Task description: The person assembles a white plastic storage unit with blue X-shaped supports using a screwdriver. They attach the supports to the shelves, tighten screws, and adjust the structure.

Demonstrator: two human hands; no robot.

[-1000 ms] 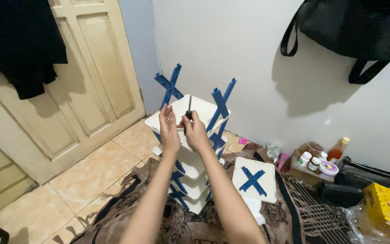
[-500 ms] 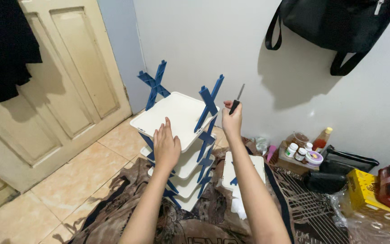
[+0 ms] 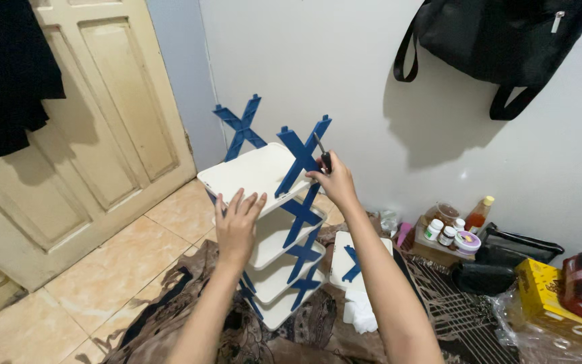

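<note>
Steadying the white-and-blue tiered shelf rack (image 3: pixel 271 229) on the patterned cloth (image 3: pixel 264 337), the left hand (image 3: pixel 236 226) spreads open fingers against its top shelf edge while the right hand (image 3: pixel 333 182) grips a screwdriver (image 3: pixel 322 156) at a blue cross brace (image 3: pixel 302 156).

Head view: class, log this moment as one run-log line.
left hand: steadies top shelf of white-and-blue rack | right hand: grip shut on screwdriver at blue cross brace | loose shelf panel on floor
</note>
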